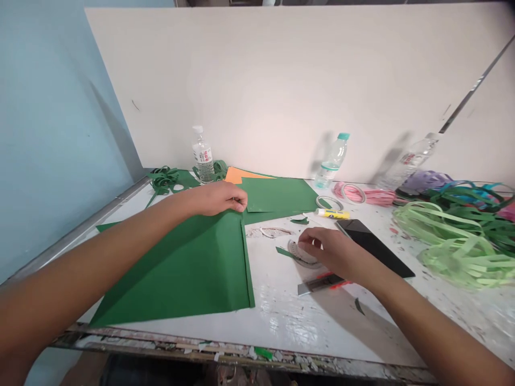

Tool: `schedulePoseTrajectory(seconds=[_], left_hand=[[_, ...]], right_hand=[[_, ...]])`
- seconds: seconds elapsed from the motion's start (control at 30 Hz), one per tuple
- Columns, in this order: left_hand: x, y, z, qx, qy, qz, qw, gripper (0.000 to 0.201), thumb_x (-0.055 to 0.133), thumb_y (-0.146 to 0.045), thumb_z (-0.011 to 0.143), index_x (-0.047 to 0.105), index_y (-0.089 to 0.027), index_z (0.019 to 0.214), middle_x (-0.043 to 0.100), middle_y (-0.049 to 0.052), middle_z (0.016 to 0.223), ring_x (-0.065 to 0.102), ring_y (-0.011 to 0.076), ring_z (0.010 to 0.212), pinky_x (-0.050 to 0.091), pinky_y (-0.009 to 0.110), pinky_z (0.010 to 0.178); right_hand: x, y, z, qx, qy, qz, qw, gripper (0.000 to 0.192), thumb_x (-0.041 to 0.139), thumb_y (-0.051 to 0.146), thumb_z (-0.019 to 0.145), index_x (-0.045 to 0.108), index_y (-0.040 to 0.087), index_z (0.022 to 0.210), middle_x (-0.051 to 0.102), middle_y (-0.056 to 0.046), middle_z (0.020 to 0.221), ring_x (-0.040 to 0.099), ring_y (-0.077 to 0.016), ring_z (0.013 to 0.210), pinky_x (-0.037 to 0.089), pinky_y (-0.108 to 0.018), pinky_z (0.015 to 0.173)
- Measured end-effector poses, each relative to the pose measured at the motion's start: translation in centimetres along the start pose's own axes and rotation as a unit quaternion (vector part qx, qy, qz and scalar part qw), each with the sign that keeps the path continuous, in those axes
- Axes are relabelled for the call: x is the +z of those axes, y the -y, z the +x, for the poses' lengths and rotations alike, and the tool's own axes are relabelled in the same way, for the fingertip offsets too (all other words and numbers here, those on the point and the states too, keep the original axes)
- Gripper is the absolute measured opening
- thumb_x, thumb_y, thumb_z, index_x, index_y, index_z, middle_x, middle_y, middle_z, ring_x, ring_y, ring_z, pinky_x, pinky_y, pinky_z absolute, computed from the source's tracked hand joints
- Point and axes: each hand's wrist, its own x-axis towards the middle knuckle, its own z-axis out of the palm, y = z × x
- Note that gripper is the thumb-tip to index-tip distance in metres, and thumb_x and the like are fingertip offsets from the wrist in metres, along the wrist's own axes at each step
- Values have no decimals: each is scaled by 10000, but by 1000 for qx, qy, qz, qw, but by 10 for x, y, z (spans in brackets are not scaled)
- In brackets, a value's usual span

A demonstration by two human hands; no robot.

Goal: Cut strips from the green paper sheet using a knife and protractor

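My left hand (pixel 225 198), fingers closed, pinches the far right corner of a large green paper sheet (pixel 181 273). That sheet has a narrow folded strip along its right edge and is raised at the pinched corner. Over the middle of the table, my right hand (pixel 328 246) has its fingertips closed on the rim of a white roll of tape (pixel 303 259). A thin green scrap (pixel 284 251) lies beside the roll. Just below this hand is a utility knife (pixel 319 284) with its wide blade pointing left; the hand partly hides the roll.
A black phone (pixel 374 246), a yellow glue stick (pixel 333 214) and another tape roll (pixel 329 203) lie to the right. More green sheets (pixel 277 194) are at the back. Bottles (pixel 203 155) stand by the white board. Pale green paper strips (pixel 462 241) heap at far right.
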Motion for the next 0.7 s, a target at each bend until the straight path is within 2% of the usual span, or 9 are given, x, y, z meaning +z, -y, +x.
schedulePoseTrajectory(seconds=[0.1,0.17,0.23,0.3,0.4,0.53,0.6,0.7], left_hand=[[10,-8,14,25,19,15,999,163,510,-235,929,652,-193,859,674,18,904,583,170,798,370,248,671],[24,-13,15,32,20,25,999,160,528,-258,941,672,-201,904,692,22,942,611,182,848,399,247,697],[41,-19,9,27,-14,43,999,187,531,-266,959,669,-205,1071,683,58,1084,611,223,991,431,282,790],[56,-27,-1,14,-72,64,995,331,481,-226,989,569,-177,1304,611,131,1270,559,275,1144,420,365,916],[76,-40,-23,17,-103,74,992,376,406,-208,1032,505,-157,1391,614,145,1292,569,272,1165,437,395,953],[99,-49,-54,110,-70,94,987,344,435,-257,1052,559,-183,1365,646,100,1353,592,245,1228,446,384,1044],[108,-50,-65,135,-59,115,982,353,443,-285,1059,574,-175,1368,640,85,1386,568,244,1285,405,389,1113],[117,-46,-74,145,-39,143,978,372,428,-304,1067,573,-169,1383,630,61,1412,555,245,1306,378,389,1140]], right_hand=[[-2,-7,-1,9,14,-27,999,241,607,459,865,700,237,880,719,-56,894,647,-230,752,446,-316,643],[-1,-11,-1,18,3,-47,999,316,659,505,815,683,230,968,718,-82,994,655,-279,876,461,-341,709],[2,-15,0,25,-5,-63,998,399,711,540,754,661,218,985,709,-103,1030,634,-328,974,457,-370,766],[5,-17,2,26,-1,-69,997,404,729,551,732,647,218,947,706,-105,1018,625,-343,1002,455,-378,785],[8,-18,3,19,10,-66,998,334,704,513,761,635,221,909,698,-102,1015,627,-327,991,461,-375,784],[8,-10,1,12,11,-57,998,263,685,434,778,612,221,914,695,-102,1046,632,-306,983,475,-369,789],[8,-5,0,11,17,-47,999,239,651,400,816,598,222,966,713,-92,1002,654,-274,886,486,-348,734],[11,2,-2,4,38,-30,999,262,517,358,924,589,232,1142,738,-61,890,666,-235,723,500,-336,673]])
